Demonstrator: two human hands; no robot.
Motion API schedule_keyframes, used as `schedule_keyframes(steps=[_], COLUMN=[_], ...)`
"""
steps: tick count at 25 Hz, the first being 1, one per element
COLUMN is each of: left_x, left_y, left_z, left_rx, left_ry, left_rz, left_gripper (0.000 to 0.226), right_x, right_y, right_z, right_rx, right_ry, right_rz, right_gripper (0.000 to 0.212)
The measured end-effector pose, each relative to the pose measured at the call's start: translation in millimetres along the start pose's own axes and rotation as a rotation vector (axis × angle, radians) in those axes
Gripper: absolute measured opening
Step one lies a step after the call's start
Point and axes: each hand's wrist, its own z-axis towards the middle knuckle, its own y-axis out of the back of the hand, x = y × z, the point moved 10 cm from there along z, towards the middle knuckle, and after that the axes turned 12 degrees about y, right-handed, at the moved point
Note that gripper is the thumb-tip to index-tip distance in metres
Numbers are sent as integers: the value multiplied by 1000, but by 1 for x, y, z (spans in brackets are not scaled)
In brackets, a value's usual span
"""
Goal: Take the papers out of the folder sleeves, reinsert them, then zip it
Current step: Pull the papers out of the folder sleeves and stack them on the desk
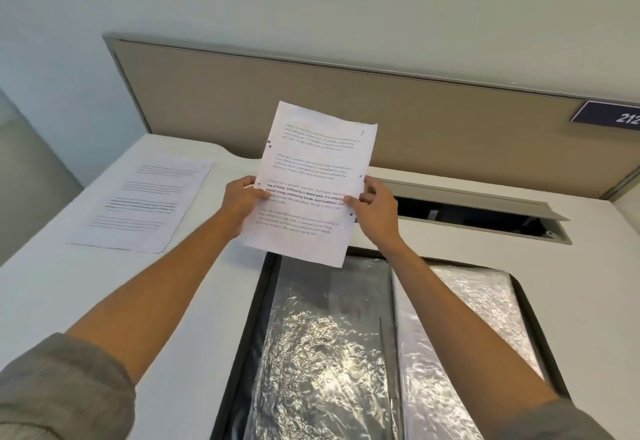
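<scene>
Both grips, left hand (242, 202) and right hand (375, 207), pinching a printed sheet (311, 169) above white desk (194, 301), beige partition (346, 107) behind.

Folder (346, 353) cut off at bottom edge, number sign (613, 115) cropped right, sheet's print (311, 176) too blurred to read

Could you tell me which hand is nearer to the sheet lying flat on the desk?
Left hand, just right of that sheet; the right hand is farther right.
</scene>
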Motion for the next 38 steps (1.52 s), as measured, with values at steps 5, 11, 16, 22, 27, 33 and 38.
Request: schedule_keyframes(steps=[5, 11, 16, 22, 27, 33, 38], left_x=[23, 49, 82, 58, 32, 29, 34], left_y=[89, 176, 190, 188, 203, 215, 207], left_z=[17, 39, 57, 50, 39, 39, 36], left_rx=[-166, -580, -561, -606, -693, -690, -663], left_ry=[15, -86, -20, -205, -326, -372, -482], left_rz=[-2, 801, 1182, 1330, 1250, 1286, 1376], left_gripper=[17, 33, 57, 28, 17, 15, 9], right_x=[4, -12, -32, -48, -39, -38, -39], right_y=[-76, -123, -154, -204, -260, -320, -360], right_z=[-6, -4, 2, 9, 14, 9, 12], right_rx=[94, 106, 152, 175, 399, 715, 756], right_ry=[10, -94, -147, -185, -59, 345, 301], right_rz=[-47, -8, -50, -26, -299, -995, -963], right_gripper=[28, 24, 27, 57, 96, 80, 80])
